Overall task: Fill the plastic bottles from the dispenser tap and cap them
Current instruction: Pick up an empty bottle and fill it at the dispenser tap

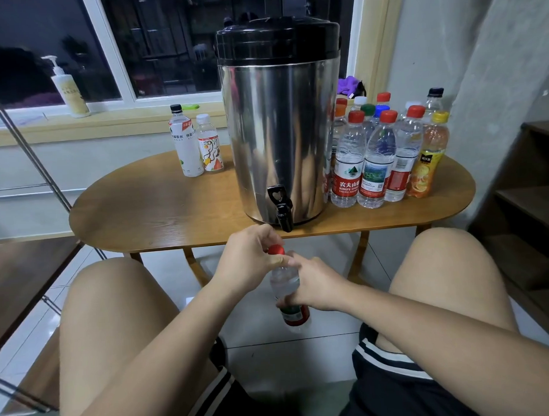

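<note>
The clear plastic bottle (284, 282) is held upright below the table's near edge, between the person's knees, with the right hand (316, 287) wrapping its fingers round the body. The left hand (247, 258) curls fingers and thumb over the red cap (276, 249) on its neck. Just above and beyond those fingertips hangs the black tap (282, 207) of the steel dispenser (280, 130) on the wooden table (149, 212). Farther up, right of the fingers, stands a cluster of capped bottles (377, 160); two more bottles (196, 145) stand to their left.

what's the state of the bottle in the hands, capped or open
Capped: the red cap sits on the bottle, left hand pinching it, right hand gripping the body. Tightness: cannot tell.
</note>
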`<state>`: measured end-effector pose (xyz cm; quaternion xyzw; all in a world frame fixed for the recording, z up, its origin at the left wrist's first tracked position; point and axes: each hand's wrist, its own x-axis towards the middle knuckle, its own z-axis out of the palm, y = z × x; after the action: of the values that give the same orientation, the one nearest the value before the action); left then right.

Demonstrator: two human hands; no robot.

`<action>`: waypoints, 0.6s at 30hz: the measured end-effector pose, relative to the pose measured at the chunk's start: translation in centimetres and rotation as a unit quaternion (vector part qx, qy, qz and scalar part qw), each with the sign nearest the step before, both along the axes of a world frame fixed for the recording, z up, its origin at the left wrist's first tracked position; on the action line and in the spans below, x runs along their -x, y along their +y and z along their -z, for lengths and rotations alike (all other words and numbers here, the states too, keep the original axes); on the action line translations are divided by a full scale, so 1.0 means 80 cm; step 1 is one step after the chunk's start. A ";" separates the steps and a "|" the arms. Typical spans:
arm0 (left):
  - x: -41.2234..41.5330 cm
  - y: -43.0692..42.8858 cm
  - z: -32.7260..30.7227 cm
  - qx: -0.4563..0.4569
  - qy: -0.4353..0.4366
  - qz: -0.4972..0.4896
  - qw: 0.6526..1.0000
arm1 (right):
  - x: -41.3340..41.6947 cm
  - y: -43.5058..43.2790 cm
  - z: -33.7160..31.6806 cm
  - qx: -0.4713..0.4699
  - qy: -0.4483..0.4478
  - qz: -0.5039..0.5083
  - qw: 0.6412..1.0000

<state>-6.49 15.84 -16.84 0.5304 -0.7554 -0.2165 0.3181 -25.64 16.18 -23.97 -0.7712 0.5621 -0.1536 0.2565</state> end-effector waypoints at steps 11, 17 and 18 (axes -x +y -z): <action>-0.018 0.003 -0.006 -0.055 -0.007 0.120 0.991 | 0.001 0.009 -0.011 0.018 0.024 -0.032 0.999; -0.013 0.003 -0.005 0.046 -0.074 0.027 0.996 | 0.006 0.012 -0.017 0.000 0.007 -0.005 1.000; -0.013 0.002 -0.007 0.044 -0.071 0.026 0.996 | 0.007 0.012 -0.019 0.000 0.011 -0.005 1.000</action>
<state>-5.43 16.04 -16.32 0.5102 -0.7982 -0.1534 0.2812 -26.18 17.15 -22.42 -0.7755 0.5612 -0.1433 0.2512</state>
